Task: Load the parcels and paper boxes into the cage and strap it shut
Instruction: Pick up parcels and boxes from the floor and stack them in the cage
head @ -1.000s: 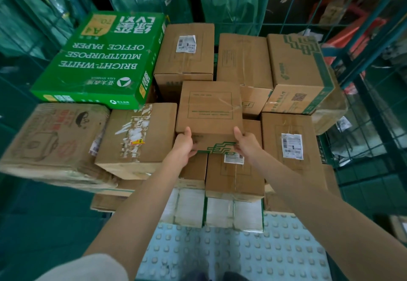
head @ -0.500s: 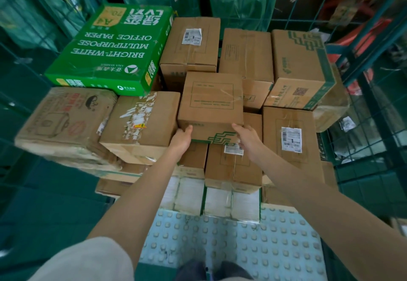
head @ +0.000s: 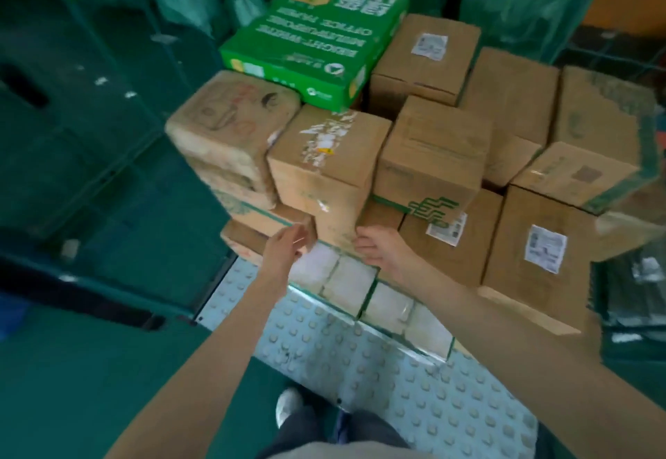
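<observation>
Parcels (head: 432,163): brown cartons stacked in the cage (head: 90,134) on its pale studded floor (head: 414,379), with a green paper box (head: 317,37) on top at rear left. Green walls around; view motion-blurred. Left hand (head: 288,244): grip apart, fingers straight, empty, at a low carton's edge. Right hand (head: 378,248): grip loosely curled, empty, fingertips by the base of the torn-label carton (head: 324,166).

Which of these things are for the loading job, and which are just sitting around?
For the job:
green paper box
brown parcels
white packs
cage mesh

Just lying about:
dark green crates on the left
green sacks behind the stack
</observation>
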